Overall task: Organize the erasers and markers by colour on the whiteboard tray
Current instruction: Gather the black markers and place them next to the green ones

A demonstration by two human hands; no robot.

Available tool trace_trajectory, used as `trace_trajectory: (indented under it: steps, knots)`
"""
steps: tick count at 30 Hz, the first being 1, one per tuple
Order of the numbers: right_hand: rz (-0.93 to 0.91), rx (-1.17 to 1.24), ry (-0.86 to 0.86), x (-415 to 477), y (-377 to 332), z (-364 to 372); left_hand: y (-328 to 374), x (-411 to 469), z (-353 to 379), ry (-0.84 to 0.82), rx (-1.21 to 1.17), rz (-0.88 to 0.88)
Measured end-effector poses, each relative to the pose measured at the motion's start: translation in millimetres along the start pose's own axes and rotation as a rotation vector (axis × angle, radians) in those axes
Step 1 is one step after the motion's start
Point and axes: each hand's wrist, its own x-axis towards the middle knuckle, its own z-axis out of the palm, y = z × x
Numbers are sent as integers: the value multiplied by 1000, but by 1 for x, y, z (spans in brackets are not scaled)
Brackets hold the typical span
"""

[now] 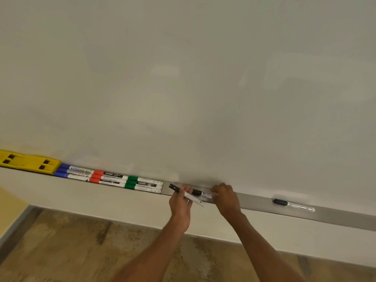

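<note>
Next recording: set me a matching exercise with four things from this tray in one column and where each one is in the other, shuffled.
Things:
1. yellow eraser
2. green markers
3. tilted black marker
4. lone black marker

Places:
A. in the grip of the left hand
B. far left end of the tray
C. lying by itself, far right
D. right beside the red markers

Pairs: 1-B, 2-D, 3-A, 4-C
</note>
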Motion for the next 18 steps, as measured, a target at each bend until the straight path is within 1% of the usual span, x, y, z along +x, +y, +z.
trace_trajectory:
  steps: [3, 11, 13, 15, 18]
  knots:
    - [29, -103, -20, -7, 10, 4, 1, 0, -4, 17, -23, -36]
    - [0, -122, 13, -5, 12, 19, 6, -5, -11, 19, -46, -87]
    - [-2, -65, 20, -3, 11, 20, 7, -6, -13, 22, -43, -91]
    - [-2, 45, 28, -1, 9, 20, 5, -6, -14, 18, -44, -90]
    - [-58, 151, 6, 0, 5, 17, 1, -8, -10, 11, -48, -89]
